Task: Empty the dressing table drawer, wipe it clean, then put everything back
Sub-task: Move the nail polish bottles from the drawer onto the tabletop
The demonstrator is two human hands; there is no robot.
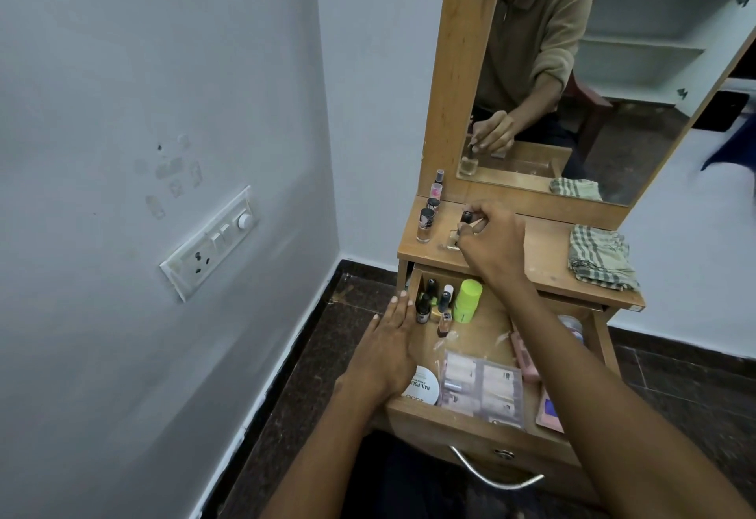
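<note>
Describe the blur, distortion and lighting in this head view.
Head view: wide-angle bending bows the wall and mirror frame; the right hand and the nail polish bottle it pinches are slightly soft; light is dim and even, without harsh glare.

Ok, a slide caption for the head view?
Right hand sets a bottle on the tabletop; left hand rests on the open drawer.

Wooden drawer (470, 416), shiny metal handle (491, 473)

White switchboard (210, 242) on left wall; mirror (593, 68) above tabletop; dark stone floor (311, 355).
</note>
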